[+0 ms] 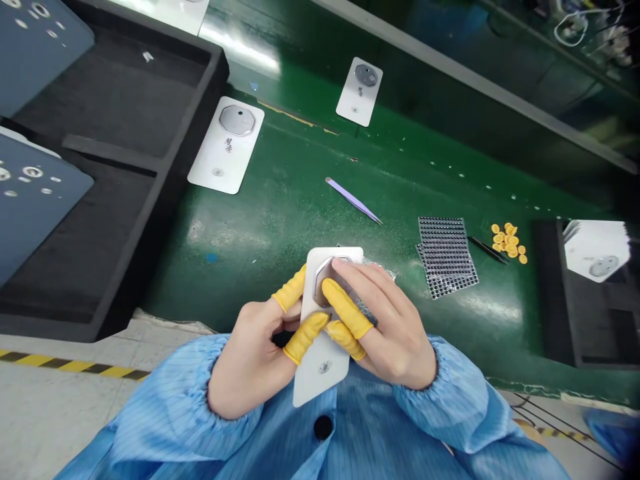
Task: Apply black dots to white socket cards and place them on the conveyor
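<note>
My left hand [270, 347] grips a white phone back cover [320, 383] by its left edge, thumb on the face and fingers behind. The cover is tilted and carries a silver octagonal camera frame near its top. My right hand [385, 320] lies over that camera frame, its index finger pressed onto it and its thumb bent against the cover's face. Yellow finger cots sit on the thumb and one finger of each hand. A dark piece shows partly beneath my right fingers; I cannot make out what it is.
Purple tweezers [353, 200] lie ahead on the green table [290, 220]. Rightward are sheets of small black dots [447, 257], black tweezers [489, 250] and yellow finger cots [507, 240]. White covers [227, 160] [359, 100] lie beyond. Black trays [165, 193] [555, 300] flank the table.
</note>
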`<state>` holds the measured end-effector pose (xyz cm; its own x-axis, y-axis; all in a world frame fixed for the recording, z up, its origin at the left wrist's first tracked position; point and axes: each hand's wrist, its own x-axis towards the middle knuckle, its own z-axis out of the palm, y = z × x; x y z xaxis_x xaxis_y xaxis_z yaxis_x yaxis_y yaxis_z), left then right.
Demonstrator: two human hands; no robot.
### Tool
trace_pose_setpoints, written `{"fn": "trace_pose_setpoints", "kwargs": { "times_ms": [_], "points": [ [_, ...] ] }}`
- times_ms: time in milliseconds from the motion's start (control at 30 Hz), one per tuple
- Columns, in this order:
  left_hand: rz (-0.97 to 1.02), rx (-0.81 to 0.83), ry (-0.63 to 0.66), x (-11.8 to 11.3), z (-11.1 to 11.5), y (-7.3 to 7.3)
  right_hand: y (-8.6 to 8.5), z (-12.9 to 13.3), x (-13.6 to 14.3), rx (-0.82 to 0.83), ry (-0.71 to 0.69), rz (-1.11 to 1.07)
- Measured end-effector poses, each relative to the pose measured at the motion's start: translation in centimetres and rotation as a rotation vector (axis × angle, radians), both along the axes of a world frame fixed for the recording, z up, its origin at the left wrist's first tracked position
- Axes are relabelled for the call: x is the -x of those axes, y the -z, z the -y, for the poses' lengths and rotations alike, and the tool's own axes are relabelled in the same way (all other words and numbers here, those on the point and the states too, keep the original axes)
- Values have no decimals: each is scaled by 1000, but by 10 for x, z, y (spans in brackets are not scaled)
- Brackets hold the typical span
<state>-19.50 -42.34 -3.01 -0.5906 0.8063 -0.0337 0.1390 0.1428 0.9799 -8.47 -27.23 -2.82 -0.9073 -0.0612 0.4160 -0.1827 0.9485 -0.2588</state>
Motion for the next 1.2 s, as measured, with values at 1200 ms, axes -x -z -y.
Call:
{"fn": "trace_pose_setpoints", "kwargs": {
  "times_ms": [1200],
  "points": [
    [528, -194, -156, -7, -21, 11, 28, 22, 4, 1329, 425, -178]
  ]
}}
